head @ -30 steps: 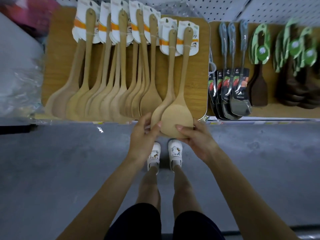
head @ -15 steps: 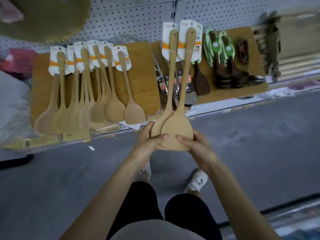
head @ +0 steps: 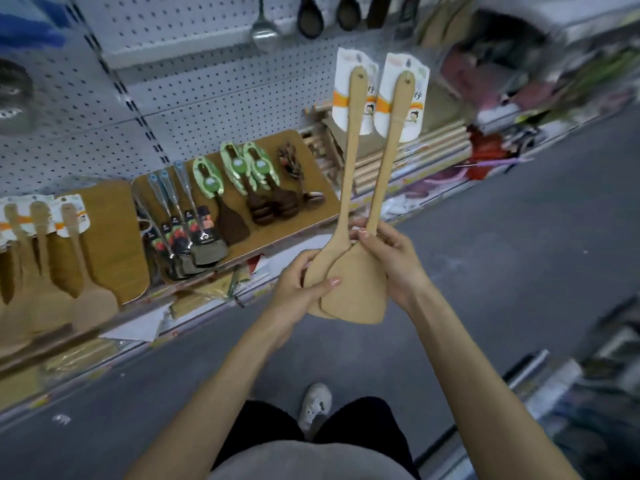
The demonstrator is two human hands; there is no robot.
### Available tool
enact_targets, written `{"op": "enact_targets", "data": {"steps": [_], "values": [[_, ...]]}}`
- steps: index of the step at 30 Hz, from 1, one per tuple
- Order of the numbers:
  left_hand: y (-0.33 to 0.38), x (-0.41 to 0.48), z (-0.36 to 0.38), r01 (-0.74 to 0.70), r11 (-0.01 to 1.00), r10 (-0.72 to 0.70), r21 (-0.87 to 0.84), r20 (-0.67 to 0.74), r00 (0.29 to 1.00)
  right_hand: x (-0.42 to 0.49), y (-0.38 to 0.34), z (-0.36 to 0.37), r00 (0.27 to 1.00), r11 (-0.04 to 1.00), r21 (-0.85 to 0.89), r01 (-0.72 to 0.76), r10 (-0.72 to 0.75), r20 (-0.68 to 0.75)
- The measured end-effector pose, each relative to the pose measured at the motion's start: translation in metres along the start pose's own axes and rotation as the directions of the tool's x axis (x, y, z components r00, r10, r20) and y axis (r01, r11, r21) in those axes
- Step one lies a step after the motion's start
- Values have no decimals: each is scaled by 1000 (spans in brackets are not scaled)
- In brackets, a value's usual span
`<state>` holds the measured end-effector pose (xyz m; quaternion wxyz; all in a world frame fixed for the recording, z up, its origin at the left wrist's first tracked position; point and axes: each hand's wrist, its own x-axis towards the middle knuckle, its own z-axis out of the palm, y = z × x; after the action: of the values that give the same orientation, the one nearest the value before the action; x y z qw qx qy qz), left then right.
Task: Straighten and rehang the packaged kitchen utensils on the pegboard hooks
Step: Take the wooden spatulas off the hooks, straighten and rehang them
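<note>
I hold two wooden spatulas (head: pixel 356 289) upright by their blades, handles pointing up, each with a white and orange card (head: pixel 401 98) at the top. My left hand (head: pixel 298 285) grips the left blade with its thumb across the front. My right hand (head: pixel 391 258) holds the right blade and the necks. The white pegboard (head: pixel 207 98) rises behind them. More wooden spatulas (head: pixel 45 268) lie on the low shelf at the far left.
Metal spatulas (head: pixel 187 220), green-carded dark wooden spoons (head: pixel 256 188) and wooden boards (head: pixel 114 237) lie on the shelf. Rolling pins (head: pixel 415 154) are stacked to the right. Ladles (head: pixel 265 29) hang at the top. Grey floor lies below, with another shelf edge at the lower right.
Both hands lifted the two spatulas off the shelf and raised them. My view swung right and up, so the row of wooden spatulas slid to the far left.
</note>
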<state>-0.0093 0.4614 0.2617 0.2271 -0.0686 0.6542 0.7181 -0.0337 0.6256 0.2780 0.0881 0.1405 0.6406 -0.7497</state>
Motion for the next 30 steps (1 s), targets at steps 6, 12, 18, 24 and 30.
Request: {"op": "enact_targets", "data": {"steps": [6, 12, 18, 24, 30], "values": [[58, 49, 84, -78, 997, 75, 17, 103, 992, -2, -41, -77, 996, 995, 67, 77, -75, -41], [94, 117, 152, -126, 983, 103, 134, 166, 981, 30, -65, -142, 986, 991, 45, 125, -120, -114], [131, 216, 225, -102, 992, 89, 80, 155, 984, 98, -97, -217, 977, 992, 25, 123, -116, -179], [169, 299, 293, -117, 992, 104, 49, 218, 970, 156, -142, -289, 965, 994, 15, 110, -103, -241], [200, 354, 351, -193, 973, 149, 124, 296, 943, 200, -178, -352, 948, 978, 17, 208, -197, -250]]}}
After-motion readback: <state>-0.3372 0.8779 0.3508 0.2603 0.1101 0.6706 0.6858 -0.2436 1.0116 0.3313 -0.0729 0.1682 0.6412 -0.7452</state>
